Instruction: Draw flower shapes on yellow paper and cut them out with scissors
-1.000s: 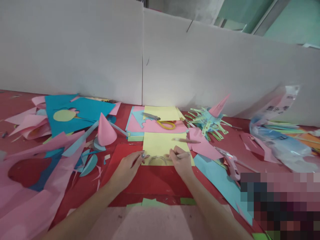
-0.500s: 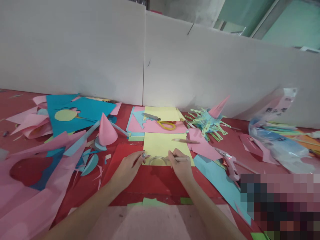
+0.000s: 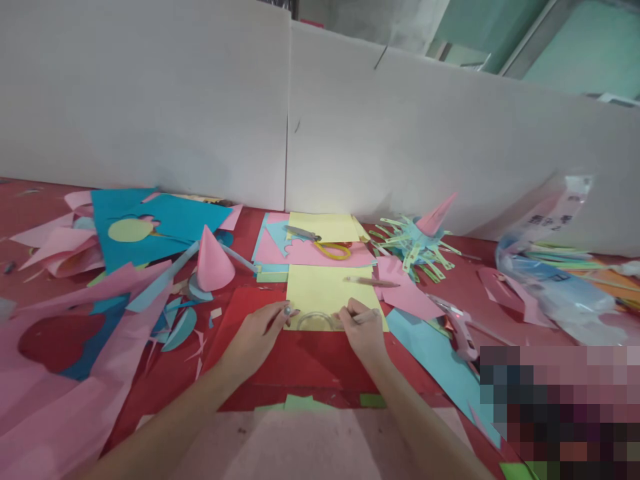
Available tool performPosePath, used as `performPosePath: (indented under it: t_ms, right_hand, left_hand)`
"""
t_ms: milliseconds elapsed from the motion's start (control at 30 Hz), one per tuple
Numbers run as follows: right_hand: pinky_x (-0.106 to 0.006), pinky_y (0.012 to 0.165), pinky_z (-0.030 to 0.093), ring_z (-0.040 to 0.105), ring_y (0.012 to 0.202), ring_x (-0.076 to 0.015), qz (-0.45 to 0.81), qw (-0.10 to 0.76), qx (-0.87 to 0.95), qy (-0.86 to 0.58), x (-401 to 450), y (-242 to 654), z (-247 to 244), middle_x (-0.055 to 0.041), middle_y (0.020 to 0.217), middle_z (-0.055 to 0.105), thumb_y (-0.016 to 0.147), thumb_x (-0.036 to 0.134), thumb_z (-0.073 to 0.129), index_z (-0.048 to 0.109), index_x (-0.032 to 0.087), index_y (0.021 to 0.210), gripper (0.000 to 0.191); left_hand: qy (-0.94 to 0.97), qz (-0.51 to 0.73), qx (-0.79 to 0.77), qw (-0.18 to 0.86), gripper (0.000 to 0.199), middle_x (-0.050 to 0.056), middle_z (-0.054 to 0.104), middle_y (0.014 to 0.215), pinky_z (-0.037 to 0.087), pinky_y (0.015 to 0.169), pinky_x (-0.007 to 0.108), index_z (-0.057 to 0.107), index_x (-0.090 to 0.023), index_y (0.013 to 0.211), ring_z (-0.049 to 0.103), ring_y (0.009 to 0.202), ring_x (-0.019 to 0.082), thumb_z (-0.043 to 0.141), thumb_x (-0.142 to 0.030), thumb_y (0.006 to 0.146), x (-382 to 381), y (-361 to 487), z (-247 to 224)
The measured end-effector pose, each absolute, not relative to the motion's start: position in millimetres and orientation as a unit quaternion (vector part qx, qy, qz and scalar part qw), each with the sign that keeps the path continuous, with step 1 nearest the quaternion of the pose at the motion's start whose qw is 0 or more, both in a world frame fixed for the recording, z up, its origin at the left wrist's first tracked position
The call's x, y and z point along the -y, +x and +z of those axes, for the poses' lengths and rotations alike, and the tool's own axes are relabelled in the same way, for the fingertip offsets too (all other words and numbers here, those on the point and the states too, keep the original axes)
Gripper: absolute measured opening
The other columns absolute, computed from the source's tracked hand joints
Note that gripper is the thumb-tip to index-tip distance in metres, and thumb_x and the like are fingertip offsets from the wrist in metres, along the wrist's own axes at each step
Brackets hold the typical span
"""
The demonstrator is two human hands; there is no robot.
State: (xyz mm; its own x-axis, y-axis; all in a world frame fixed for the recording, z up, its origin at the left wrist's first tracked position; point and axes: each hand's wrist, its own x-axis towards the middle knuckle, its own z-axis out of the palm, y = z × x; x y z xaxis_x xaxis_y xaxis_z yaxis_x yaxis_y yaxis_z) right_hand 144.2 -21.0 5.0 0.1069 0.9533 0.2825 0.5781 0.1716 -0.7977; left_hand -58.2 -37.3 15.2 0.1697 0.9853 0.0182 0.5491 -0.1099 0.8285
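A yellow sheet lies on a red board in front of me. Across its near edge runs a pale curved outline; I cannot tell whether it is a clear ring or a drawn line. My left hand, with a ring on one finger, rests at the sheet's left edge, its fingers stretched out and slightly apart. Over the right part of the sheet, my right hand is closed around a slim pen, close to the outline's right end. A brownish pen-like stick lies further up the sheet.
Yellow-handled scissors lie on stacked paper behind the sheet. To the left are a pink paper cone and paper scraps. A spiky paper model, a pink glue gun and a plastic bag are on the right.
My right hand has shifted slightly right, and the pen in it is angled a little differently. My left hand has stayed in place at the sheet's edge.
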Motion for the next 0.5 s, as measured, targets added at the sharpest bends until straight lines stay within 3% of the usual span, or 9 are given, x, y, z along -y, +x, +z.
performPosePath:
  t_ms: [500]
  right_hand:
    - [-0.018,0.041,0.024,0.025,0.042,-0.0063,0.228,0.443,0.623,-0.603,20.9,145.1,4.5,0.0072,0.048,0.014,0.07,0.02,0.043,0.017,0.021,0.05,0.033]
  left_hand:
    - [0.676,0.312,-0.564,0.357,0.037,0.002,0.065,0.093,0.041,0.083,0.029,0.059,-0.023,0.097,0.057,0.093,0.018,0.03,-0.043,0.086,37.3,-58.0,17.1]
